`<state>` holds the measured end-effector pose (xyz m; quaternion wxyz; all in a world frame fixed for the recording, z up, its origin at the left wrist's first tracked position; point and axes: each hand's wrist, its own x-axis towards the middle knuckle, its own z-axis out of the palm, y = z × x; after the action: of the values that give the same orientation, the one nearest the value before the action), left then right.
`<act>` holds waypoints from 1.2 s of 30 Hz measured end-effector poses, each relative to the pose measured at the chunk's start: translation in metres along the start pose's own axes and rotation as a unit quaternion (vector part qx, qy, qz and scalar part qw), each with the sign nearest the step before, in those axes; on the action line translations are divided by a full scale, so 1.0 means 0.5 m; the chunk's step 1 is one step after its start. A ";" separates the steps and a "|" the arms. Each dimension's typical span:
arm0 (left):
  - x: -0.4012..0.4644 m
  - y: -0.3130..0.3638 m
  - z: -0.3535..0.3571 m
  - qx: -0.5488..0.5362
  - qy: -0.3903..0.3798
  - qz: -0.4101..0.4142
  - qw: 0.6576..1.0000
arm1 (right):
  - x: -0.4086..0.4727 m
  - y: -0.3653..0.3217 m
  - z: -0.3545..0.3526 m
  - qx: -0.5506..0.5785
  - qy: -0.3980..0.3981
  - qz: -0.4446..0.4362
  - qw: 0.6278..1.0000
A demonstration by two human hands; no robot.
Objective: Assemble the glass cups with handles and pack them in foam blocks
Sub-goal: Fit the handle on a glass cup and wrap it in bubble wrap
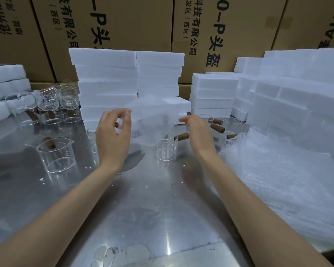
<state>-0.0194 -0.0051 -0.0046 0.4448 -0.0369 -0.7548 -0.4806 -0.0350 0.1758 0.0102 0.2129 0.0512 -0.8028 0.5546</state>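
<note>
1. Hands held one bubble-wrap sheet (152, 114) stretched between them above the tabletop (143, 199): I saw the left hand (112, 135) pinch its left edge, the right hand (197, 132) grip its right edge.
2. Directly under the sheet stood a glass cup (166, 149), its wooden handle (181, 136) pointing toward 3 o'clock.
3. Foam blocks (127, 81) were stacked at 12 o'clock, more cups (55, 155) at 9 o'clock.
</note>
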 end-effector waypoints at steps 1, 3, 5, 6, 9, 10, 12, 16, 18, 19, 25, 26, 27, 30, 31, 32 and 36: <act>-0.002 -0.002 0.002 0.007 -0.009 0.011 1.000 | 0.003 0.011 -0.001 -0.094 -0.001 0.012 0.996; -0.006 -0.005 0.003 0.029 -0.024 0.024 0.999 | 0.003 0.032 -0.001 -0.222 -0.045 0.057 0.972; -0.011 -0.010 0.004 0.047 -0.031 0.035 0.998 | -0.002 0.041 0.000 -0.245 -0.098 0.098 0.960; -0.012 -0.012 0.005 0.054 -0.031 0.043 0.997 | -0.003 0.042 0.001 -0.246 -0.110 0.103 0.958; -0.011 -0.019 0.005 0.075 -0.041 0.073 0.994 | 0.003 0.043 0.000 -0.205 -0.106 0.111 0.967; -0.010 -0.021 0.003 0.077 -0.047 0.089 0.992 | 0.005 0.043 -0.001 -0.197 -0.105 0.115 0.968; -0.009 -0.024 0.000 0.089 -0.053 0.117 0.988 | 0.005 0.042 -0.001 -0.192 -0.116 0.126 0.966; -0.009 -0.031 -0.001 0.116 -0.064 0.118 0.984 | 0.007 0.032 -0.004 -0.099 -0.147 0.161 0.971; -0.008 -0.035 -0.001 0.121 -0.071 0.121 0.983 | 0.009 0.018 -0.013 -0.045 -0.156 0.170 0.972; -0.008 -0.037 -0.001 0.117 -0.079 0.121 0.982 | 0.010 0.012 -0.019 -0.018 -0.158 0.164 0.973; -0.009 -0.045 0.002 0.118 -0.117 0.132 0.977 | 0.005 -0.017 -0.041 0.144 -0.295 0.135 0.935; -0.011 -0.045 0.003 0.120 -0.120 0.136 0.976 | 0.003 -0.020 -0.040 0.175 -0.319 0.129 0.922; -0.012 -0.044 0.002 0.118 -0.121 0.142 0.975 | 0.001 -0.022 -0.039 0.204 -0.336 0.124 0.911; -0.016 -0.040 0.002 0.099 -0.130 0.155 0.974 | -0.005 -0.028 -0.035 0.240 -0.330 0.110 0.907; -0.016 -0.038 0.003 0.093 -0.133 0.146 0.976 | -0.005 -0.029 -0.034 0.232 -0.311 0.106 0.916; -0.015 -0.036 0.003 0.083 -0.134 0.132 0.979 | -0.005 -0.027 -0.033 0.220 -0.288 0.103 0.926; -0.011 -0.029 0.006 0.046 -0.096 0.122 0.987 | -0.005 -0.027 -0.034 0.196 -0.209 0.100 0.953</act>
<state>-0.0252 -0.0087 -0.0189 0.4269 -0.1543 -0.8053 -0.3813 -0.0234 0.1860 0.0259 -0.0307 0.1257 -0.7060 0.6963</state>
